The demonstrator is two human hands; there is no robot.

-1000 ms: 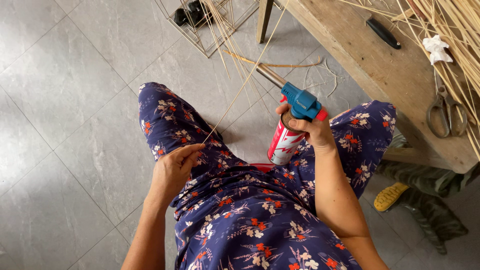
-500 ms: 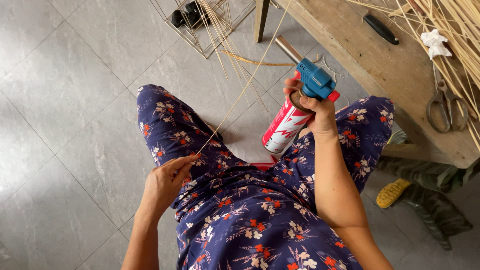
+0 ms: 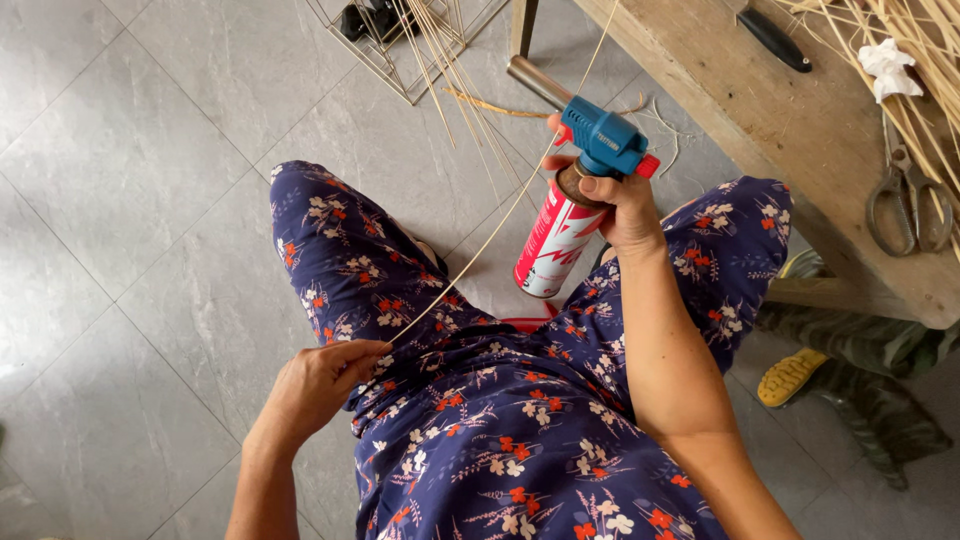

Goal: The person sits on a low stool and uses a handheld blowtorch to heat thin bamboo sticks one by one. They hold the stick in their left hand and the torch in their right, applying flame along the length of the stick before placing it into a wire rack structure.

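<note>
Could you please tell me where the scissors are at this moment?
In the head view, the scissors lie at the right edge on the wooden table, below a crumpled white scrap and beside the pale reeds.

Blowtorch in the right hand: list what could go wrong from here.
1. The blowtorch nozzle points out toward the loose strips leaning on the wire rack; if lit, they might catch.
2. The thin strip pinched by the left hand runs close past the torch head, so it could scorch or snap.
3. The right hand holds the can over the floral-clad lap; a slip might bring heat near fabric.
</note>
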